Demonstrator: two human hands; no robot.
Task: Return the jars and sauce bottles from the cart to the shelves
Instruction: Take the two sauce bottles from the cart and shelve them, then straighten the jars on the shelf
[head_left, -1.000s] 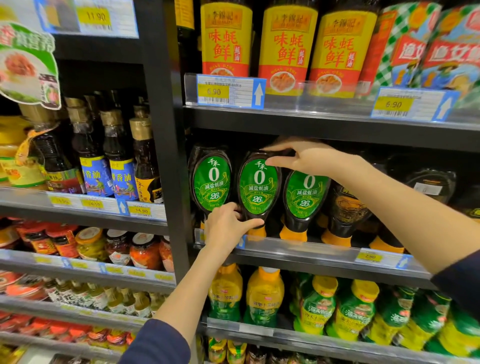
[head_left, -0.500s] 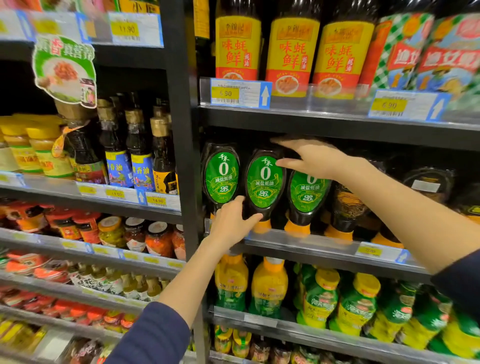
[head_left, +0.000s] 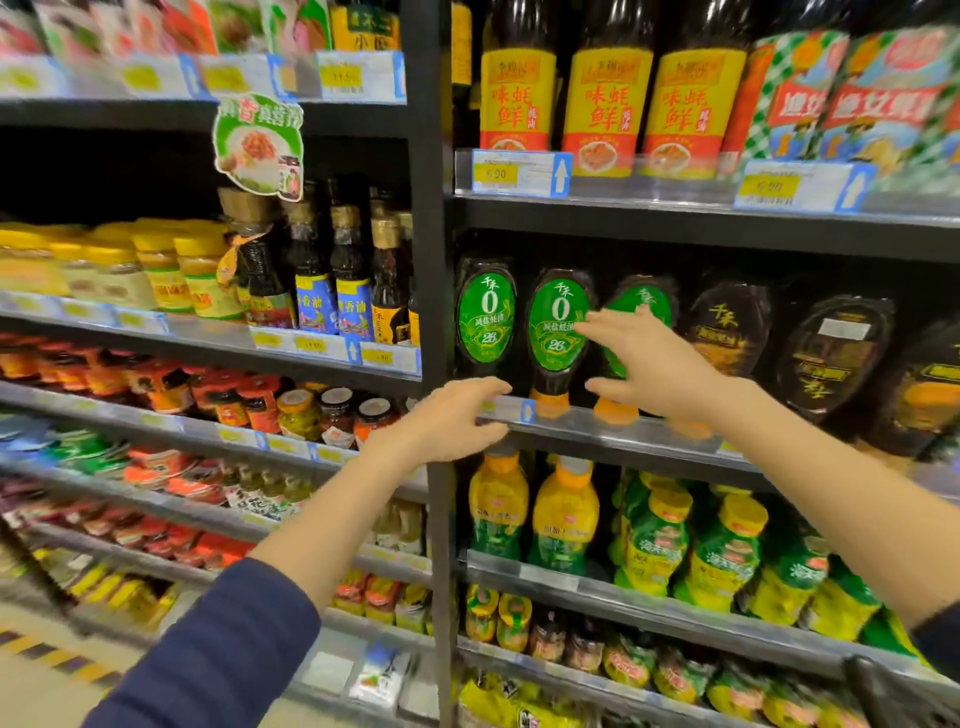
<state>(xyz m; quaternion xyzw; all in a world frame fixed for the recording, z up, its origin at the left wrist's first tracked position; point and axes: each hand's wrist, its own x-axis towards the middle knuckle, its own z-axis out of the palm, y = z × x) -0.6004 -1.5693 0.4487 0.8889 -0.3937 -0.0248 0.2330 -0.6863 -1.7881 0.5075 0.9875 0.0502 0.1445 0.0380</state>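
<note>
Three dark squeeze bottles with green labels and orange caps stand cap-down in a row on the middle shelf (head_left: 613, 431). The middle green-label bottle (head_left: 556, 338) stands free between its neighbours. My right hand (head_left: 649, 364) hovers in front of the third green-label bottle (head_left: 641, 301), fingers spread, holding nothing. My left hand (head_left: 452, 421) is lower, at the shelf's front edge by the price tag, fingers relaxed and empty. The leftmost green-label bottle (head_left: 485, 317) is beside the black upright.
A black shelf upright (head_left: 428, 260) splits the shelving. Tall yellow-label sauce bottles (head_left: 605, 104) fill the shelf above. Yellow and green bottles (head_left: 563, 514) stand below. Sesame oil bottles (head_left: 353, 270) and jars (head_left: 332, 410) sit left. Dark squeeze bottles (head_left: 831, 353) stand right. The cart is out of view.
Both hands have let go of the middle green-label bottle and drawn back from it. My left hand dropped to the shelf edge. The view swung left and is blurred.
</note>
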